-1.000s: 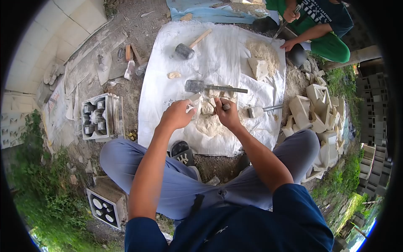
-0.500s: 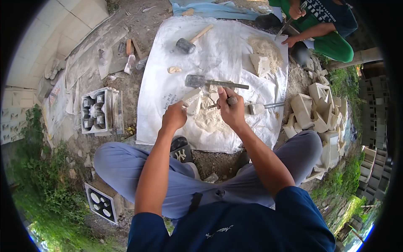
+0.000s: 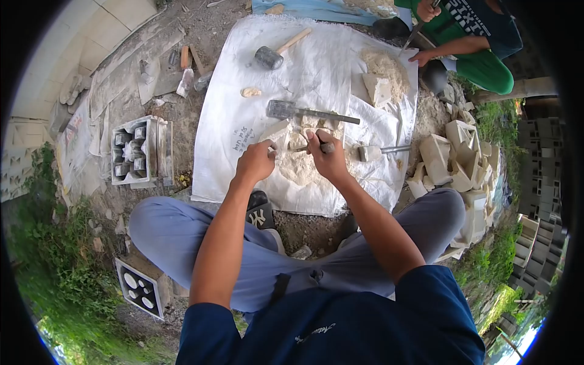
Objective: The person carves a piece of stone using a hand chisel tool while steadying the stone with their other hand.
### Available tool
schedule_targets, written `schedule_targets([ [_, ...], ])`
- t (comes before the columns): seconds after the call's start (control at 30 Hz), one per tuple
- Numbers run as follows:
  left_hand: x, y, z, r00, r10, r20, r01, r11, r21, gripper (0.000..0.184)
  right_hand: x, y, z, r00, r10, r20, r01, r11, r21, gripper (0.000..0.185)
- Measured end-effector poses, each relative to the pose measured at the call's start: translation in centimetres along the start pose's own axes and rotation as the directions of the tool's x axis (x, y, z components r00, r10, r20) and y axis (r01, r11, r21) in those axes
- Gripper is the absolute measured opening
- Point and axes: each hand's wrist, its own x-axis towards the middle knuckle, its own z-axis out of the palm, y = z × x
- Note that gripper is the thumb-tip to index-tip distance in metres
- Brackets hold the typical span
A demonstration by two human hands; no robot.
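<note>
Tool in right hand (perhaps a chisel), mostly obscure

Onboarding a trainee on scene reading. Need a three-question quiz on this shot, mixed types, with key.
1. Multiple choice: the wooden-handled mallet lies on a) bare soil, b) the white sheet, c) the blue sheet.
2. True or false: the person's right hand grips a tool.
3. Fill in: the pile of broken blocks sits on the person's ____ side.

Key: 1. b. 2. True. 3. right.
</note>
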Motion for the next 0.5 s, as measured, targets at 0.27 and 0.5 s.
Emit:
schedule_targets([
  [0.27, 0.4, 0.7, -0.2, 0.998, 0.044, -0.040, -0.044, 0.999, 0.000, 0.020, 0.4, -4.5, -1.4, 0.999, 0.041, 0.028, -0.040, 0.997, -0.062, 0.046],
  [0.5, 0.8, 1.1, -0.2, 0.999, 0.043, -0.011, -0.043, 0.999, -0.005, 0.019, 2.1, -1.2, -2.2, 0.998, 0.055, -0.007, -0.053, 0.981, 0.188, 0.052],
])
